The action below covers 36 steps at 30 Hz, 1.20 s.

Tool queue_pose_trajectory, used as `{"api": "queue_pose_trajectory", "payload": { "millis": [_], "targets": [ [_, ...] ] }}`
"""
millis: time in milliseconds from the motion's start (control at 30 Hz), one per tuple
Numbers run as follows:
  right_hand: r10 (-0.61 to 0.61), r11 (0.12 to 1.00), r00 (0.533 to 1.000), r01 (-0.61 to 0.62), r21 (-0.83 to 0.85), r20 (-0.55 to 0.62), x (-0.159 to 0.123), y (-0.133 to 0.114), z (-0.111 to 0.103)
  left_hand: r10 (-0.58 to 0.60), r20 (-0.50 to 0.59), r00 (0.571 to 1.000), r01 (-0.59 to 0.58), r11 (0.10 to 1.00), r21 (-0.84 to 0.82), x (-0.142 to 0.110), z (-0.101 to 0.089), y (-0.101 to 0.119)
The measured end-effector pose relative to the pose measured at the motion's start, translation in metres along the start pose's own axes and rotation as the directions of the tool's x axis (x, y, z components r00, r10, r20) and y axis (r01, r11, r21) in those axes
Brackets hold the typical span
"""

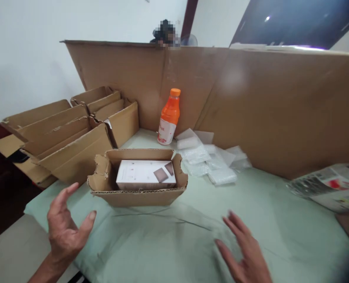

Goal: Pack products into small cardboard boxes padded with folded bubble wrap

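A small open cardboard box (139, 196) sits on the pale green cloth, with a white product box (142, 173) lying inside it. My left hand (65, 226) hovers just left of and in front of the cardboard box, fingers spread and curved, holding nothing. My right hand (243, 251) is low at the front right, fingers stretched out over the cloth, empty and slightly blurred.
An orange juice bottle (169, 117) stands behind the box. Several clear plastic bags (210, 161) lie to its right. Larger open cartons (65, 133) stand at the left. A tall cardboard wall (251, 106) runs along the back. Printed papers (330, 186) lie at the right.
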State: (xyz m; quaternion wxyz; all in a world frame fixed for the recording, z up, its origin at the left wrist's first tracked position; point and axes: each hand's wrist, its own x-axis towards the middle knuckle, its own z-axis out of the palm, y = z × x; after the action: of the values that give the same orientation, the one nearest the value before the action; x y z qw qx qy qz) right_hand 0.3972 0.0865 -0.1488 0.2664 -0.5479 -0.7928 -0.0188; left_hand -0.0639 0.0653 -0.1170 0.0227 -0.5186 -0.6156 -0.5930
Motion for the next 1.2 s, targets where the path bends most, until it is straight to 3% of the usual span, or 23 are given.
{"api": "queue_pose_trajectory", "payload": {
  "millis": [67,167,267,367,467,533,633,700,767,867,1033,1133,1200],
  "targets": [
    [-0.073,0.988,0.994,0.061,0.142,0.078,0.024,-0.04,0.015,-0.197,0.128,0.972,0.206,0.977,-0.061,-0.013,-0.001,-0.017],
    [-0.132,0.935,0.973,0.059,0.35,0.187,0.045,-0.077,0.04,-0.418,0.318,0.851,0.468,0.878,-0.098,-0.019,0.013,-0.035],
    [-0.125,0.866,0.953,-0.032,0.5,0.277,0.054,-0.089,0.057,-0.491,0.458,0.741,0.593,0.798,-0.105,-0.012,0.036,-0.036],
    [-0.035,0.807,0.963,-0.13,0.577,0.266,0.057,-0.086,0.061,-0.496,0.509,0.703,0.619,0.78,-0.094,0.001,0.064,-0.023],
    [0.106,0.77,0.976,-0.203,0.605,0.192,0.061,-0.075,0.059,-0.435,0.573,0.694,0.592,0.798,-0.111,0.013,0.103,-0.007],
    [0.161,0.753,0.974,-0.225,0.618,0.159,0.066,-0.063,0.055,-0.367,0.596,0.714,0.539,0.832,-0.134,0.016,0.133,-0.002],
    [0.147,0.77,0.977,-0.212,0.602,0.156,0.081,-0.035,0.043,-0.308,0.57,0.762,0.464,0.874,-0.148,0.011,0.169,-0.003],
    [0.127,0.846,0.984,-0.175,0.504,0.128,0.102,-0.012,0.034,-0.331,0.548,0.768,0.474,0.87,-0.138,0.004,0.182,-0.007],
    [0.139,0.92,0.988,-0.152,0.361,0.064,0.135,0.012,0.026,-0.373,0.528,0.763,0.509,0.85,-0.135,-0.003,0.186,-0.011],
    [0.154,0.947,0.988,-0.15,0.283,0.009,0.203,0.037,0.028,-0.398,0.51,0.763,0.531,0.835,-0.142,-0.007,0.184,-0.014],
    [0.085,0.957,0.996,-0.092,0.274,0.038,0.306,0.034,0.063,-0.414,0.501,0.76,0.527,0.844,-0.102,-0.009,0.183,-0.015],
    [0.127,0.949,0.992,-0.117,0.291,-0.015,0.322,0.031,0.066,-0.41,0.501,0.762,0.525,0.844,-0.109,-0.009,0.184,-0.017],
    [0.196,0.942,0.976,-0.16,0.293,-0.098,0.308,0.039,0.051,-0.419,0.507,0.753,0.545,0.829,-0.125,-0.009,0.184,-0.019]
  ]
}}
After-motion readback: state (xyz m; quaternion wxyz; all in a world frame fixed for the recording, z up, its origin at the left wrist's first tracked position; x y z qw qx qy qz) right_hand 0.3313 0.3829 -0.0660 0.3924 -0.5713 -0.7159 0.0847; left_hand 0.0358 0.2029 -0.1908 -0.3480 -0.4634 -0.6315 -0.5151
